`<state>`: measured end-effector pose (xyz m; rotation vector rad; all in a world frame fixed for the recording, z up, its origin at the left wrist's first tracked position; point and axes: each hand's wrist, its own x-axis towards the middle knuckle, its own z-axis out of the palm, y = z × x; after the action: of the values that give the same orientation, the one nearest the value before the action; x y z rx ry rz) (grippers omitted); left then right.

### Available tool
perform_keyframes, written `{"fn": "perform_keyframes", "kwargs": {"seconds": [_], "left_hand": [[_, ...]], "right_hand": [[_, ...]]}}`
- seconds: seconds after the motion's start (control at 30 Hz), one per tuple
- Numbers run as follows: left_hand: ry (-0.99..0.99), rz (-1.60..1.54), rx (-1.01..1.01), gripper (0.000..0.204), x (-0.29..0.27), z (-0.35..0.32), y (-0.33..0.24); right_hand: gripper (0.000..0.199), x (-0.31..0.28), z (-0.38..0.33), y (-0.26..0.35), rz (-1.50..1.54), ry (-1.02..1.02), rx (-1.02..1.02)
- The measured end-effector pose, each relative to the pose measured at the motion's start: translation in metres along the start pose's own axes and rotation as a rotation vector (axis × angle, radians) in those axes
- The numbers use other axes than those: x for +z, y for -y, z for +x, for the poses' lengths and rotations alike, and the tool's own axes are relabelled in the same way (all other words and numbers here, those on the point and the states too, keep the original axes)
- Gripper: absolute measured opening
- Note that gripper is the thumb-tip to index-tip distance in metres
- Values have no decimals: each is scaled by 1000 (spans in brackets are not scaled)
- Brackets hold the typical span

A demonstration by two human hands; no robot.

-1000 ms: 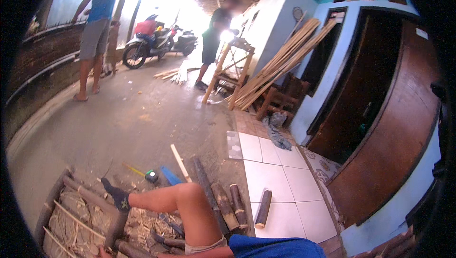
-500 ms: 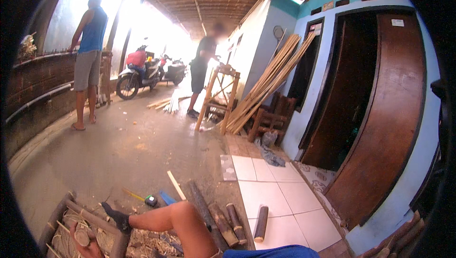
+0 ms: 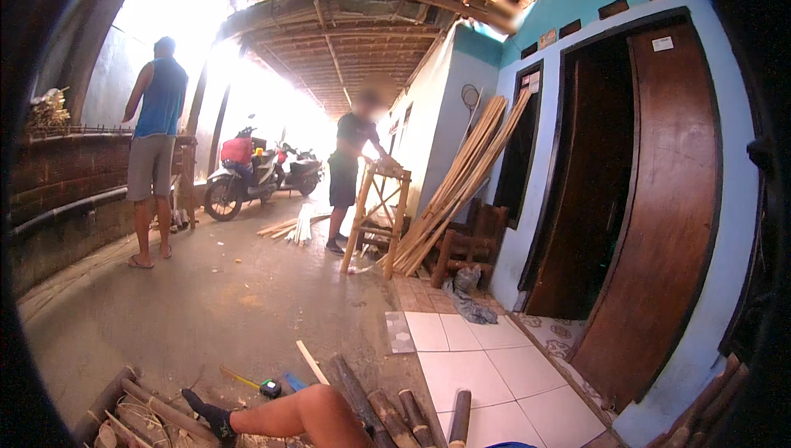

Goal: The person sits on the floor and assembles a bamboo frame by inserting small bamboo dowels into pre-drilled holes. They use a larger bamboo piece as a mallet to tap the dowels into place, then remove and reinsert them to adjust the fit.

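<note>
Neither of my hands shows; they lie below the lower edge. My bare leg crosses the bottom, its dark-socked foot (image 3: pixel 210 417) beside a frame of round bamboo poles (image 3: pixel 169 409). A small tan shape (image 3: pixel 105 436) at the lower left edge is too cut off to name. Beyond my leg lie a tape measure (image 3: pixel 270 388) with its yellow blade out, part of a blue thing (image 3: pixel 294 381) and a pale bamboo strip (image 3: pixel 311 362). Several dark bamboo lengths (image 3: pixel 387 415) lie right of my knee, and a short bamboo piece (image 3: pixel 460 419) rests on the white tiles.
One person (image 3: pixel 156 143) in a blue sleeveless top stands at the left wall. Another person (image 3: pixel 350 168) works at a bamboo stand (image 3: pixel 381 213). Long bamboo strips (image 3: pixel 461 192) lean by the house. Motorbikes (image 3: pixel 243 180) stand behind; a brown door (image 3: pixel 671 201) is at right.
My view has tilted up, so the hand holding a round bamboo piece at the lower left has dropped out of sight. The person at the left wall has drawn an arm in.
</note>
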<state>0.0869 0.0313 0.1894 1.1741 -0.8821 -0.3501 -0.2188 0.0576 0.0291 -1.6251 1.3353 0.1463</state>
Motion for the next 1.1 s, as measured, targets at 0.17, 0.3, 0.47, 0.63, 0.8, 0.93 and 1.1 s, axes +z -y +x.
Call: {"fn": "perform_keyframes", "kwargs": {"seconds": [0.17,0.3,0.47,0.63,0.8,0.93,1.1], "left_hand": [[-41,126,-88,48,-8,-7,-12],[-14,220,-112,49,-15,-14,9],[-150,-85,-354,62,-14,3,83],[-89,-13,-294,60,-45,-12,117],[-129,62,-272,50,-50,-28,104],[-134,73,-349,48,-36,-25,95],[-45,54,-280,46,-13,-40,78]], "right_hand": [[96,3,1,-5,21,-7,17],[95,6,1,-11,33,15,28],[94,29,-13,-23,48,10,35],[92,69,-27,-39,36,50,52],[114,63,-37,-42,186,161,-1],[108,55,-46,-31,192,135,-10],[109,58,-51,-23,121,81,49]]}}
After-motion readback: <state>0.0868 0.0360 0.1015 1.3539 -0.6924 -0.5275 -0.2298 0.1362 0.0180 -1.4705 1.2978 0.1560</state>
